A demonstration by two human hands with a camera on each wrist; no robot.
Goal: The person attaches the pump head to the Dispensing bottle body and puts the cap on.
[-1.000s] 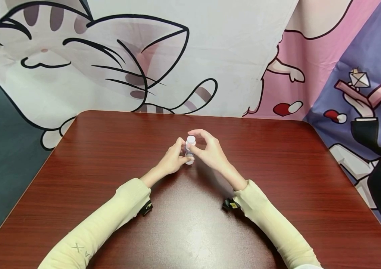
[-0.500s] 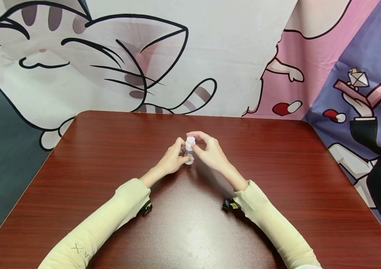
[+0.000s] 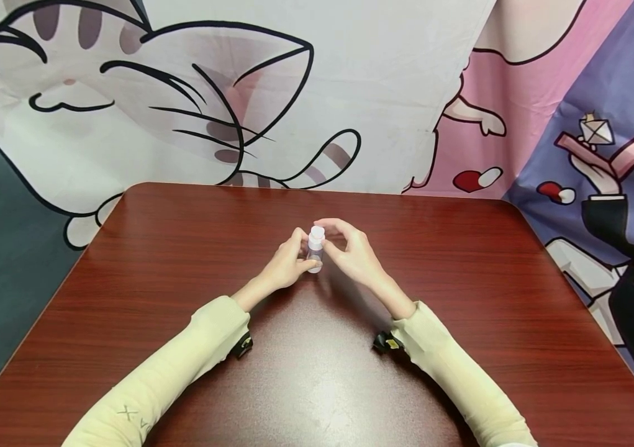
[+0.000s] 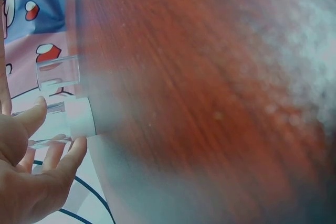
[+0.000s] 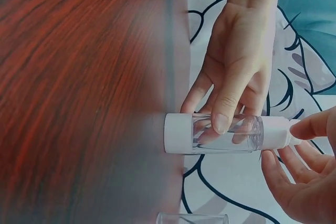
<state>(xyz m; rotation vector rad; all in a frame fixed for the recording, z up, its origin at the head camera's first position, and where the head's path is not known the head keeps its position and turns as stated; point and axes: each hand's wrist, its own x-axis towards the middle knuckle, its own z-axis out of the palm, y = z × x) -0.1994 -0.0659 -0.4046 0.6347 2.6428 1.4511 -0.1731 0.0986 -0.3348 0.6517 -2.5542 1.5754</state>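
A slim clear bottle with a white base and white top stands upright near the far side of the table. My left hand holds its clear body from the left, thumb in front and fingers behind, as the right wrist view shows on the bottle. My right hand has its curled fingers around the white top, one fingertip over the small nozzle and another just below the collar. A clear, open-looking cylinder stands beside the bottle; part of it shows at the right wrist view's lower edge.
The dark red wooden table has a rounded far edge, with a printed cat curtain hanging behind it. Small black devices sit under both pale sleeves at the wrists.
My right hand has shifted slightly to the right and its thumb has slid from the front of the white top to its side. My left hand and the bottle stay nearly still.
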